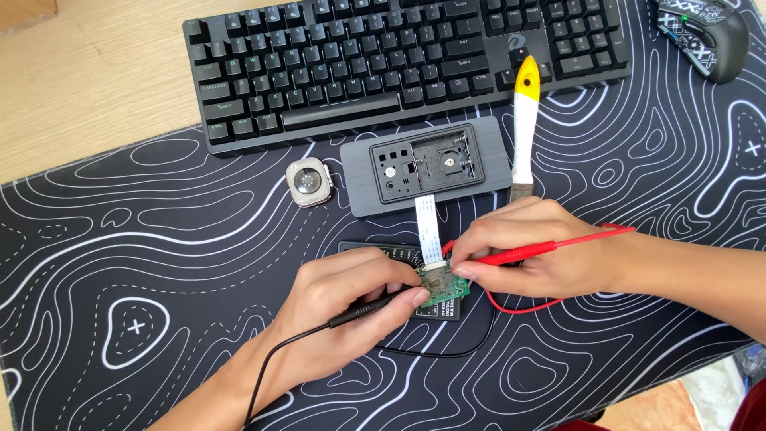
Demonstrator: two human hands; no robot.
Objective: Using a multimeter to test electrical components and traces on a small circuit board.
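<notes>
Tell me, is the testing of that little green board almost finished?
Done: the grey case lies opened, its white ribbon cable running down to the green board. In hand: the left hand presses the black probe and the right hand the red probe onto that board. Left: the case is not closed; the white-handled tool lies unused.
</notes>
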